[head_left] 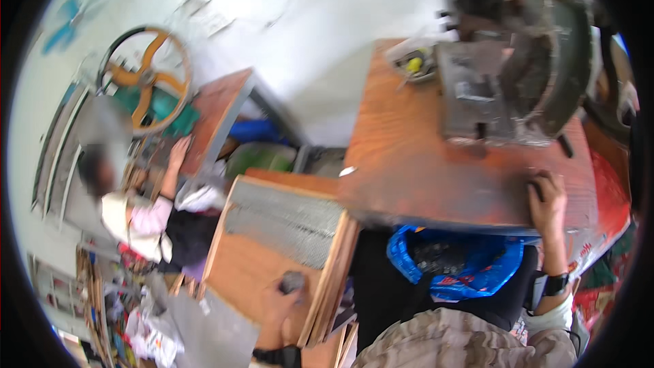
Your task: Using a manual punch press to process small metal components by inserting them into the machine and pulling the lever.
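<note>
My left hand (pixel 276 307) is closed around a small dark grey clump (pixel 293 281), too blurred to name. It is over the bare lower part of a shallow wooden tray (pixel 248 267). Rows of small grey metal pieces (pixel 286 221) fill the tray's upper part. On the right, my right hand (pixel 550 206) rests at the near edge of a wooden worktable (pixel 402 157). Its fingers are curled about something dark that I cannot make out. Beyond that hand, a heavy metal press machine (pixel 490 88) stands on the worktable.
A blue plastic bag (pixel 456 285) hangs open below the table edge, with grey bits inside. A small container with a yellow item (pixel 414 65) sits beside the press. Further left, another person (pixel 146 221) works at a bench near a large handwheel (pixel 146 78).
</note>
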The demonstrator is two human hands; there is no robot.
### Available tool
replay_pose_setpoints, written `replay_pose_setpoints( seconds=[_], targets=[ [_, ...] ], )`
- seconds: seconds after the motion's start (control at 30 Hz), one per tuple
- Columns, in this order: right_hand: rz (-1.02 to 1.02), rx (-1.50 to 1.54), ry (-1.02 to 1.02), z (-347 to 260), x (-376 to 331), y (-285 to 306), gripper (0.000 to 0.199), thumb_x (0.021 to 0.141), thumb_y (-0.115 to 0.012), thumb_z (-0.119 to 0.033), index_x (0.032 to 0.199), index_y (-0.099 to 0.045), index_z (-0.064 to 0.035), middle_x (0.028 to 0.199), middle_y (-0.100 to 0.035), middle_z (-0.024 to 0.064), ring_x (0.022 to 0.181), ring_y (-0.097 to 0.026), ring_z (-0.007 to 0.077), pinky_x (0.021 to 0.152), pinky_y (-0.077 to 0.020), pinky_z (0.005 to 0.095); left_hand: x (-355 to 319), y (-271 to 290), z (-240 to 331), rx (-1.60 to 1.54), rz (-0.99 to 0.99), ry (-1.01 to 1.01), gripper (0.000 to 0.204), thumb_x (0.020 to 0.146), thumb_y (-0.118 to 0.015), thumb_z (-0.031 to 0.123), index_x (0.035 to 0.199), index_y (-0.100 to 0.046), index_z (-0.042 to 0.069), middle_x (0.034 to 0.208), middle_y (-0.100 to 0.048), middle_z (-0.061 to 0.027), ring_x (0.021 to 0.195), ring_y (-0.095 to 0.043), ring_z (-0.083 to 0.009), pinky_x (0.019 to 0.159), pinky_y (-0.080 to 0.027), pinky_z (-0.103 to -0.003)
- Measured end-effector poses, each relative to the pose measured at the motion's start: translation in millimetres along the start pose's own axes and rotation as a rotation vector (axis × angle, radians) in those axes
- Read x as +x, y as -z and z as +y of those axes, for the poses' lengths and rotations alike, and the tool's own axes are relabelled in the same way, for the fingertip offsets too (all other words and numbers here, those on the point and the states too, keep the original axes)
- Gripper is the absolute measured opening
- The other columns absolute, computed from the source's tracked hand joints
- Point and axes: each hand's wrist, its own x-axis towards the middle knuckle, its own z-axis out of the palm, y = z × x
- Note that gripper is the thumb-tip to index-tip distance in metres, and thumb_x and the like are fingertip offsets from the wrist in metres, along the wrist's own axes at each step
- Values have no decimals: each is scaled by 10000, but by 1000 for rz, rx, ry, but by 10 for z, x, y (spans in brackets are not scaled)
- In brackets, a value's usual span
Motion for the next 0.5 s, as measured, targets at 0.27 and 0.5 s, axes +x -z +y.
replay_pose_setpoints(
  seconds=[0.27, 0.5],
  targets=[
    [-3, 84, 77, -29, 38, 84, 115, 674, -674, -17, 779, -628, -26, 804, -590, 124, 767, -552, 319, 707, -474, 399, 396, -218, 2280, -108, -136, -583, 513, 583, -824, 117, 1023, -618, -50, 884, -667, -161, 800, -658, -198, 735, -524, -324],
    [-342, 472, 163, -343, 272, 55, 618, 661, -781, -212, 1199, -534, -36, 1166, -557, 173, 1122, -499, 364, 981, -396, 441, 516, -1210, 3563, 313, -444, -1088, 469, 637, -740, 207, 1042, -613, 6, 970, -630, -166, 932, -591, -346, 812, -473, -428]
  ],
)
